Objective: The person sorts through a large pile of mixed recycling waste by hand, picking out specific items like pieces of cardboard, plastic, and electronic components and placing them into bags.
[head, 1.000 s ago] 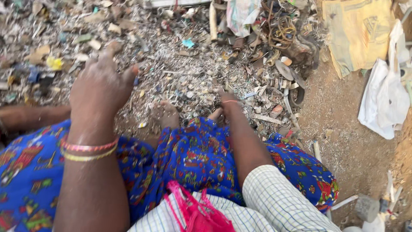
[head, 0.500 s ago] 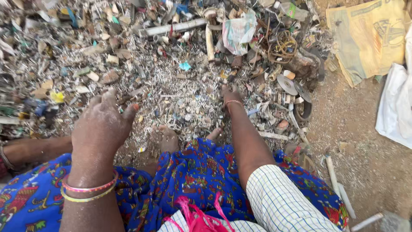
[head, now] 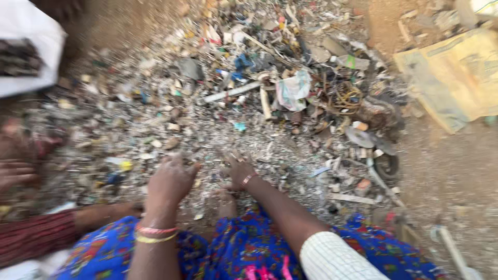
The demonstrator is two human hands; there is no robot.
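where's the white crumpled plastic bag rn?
Head view, upper centre: the white crumpled plastic bag lies on the scrap heap, right of a long pale stick, left of a tangled yellow wire coil.

Dense scrap pile (head: 249, 119) crowds the ground ahead of both hands; bare dirt (head: 446, 171) lies open rightward.

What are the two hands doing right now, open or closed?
Left hand: open, fingers spread, palm down on the scrap pile, holding nothing.
Right hand: resting on the scrap; open or closed cannot be told.
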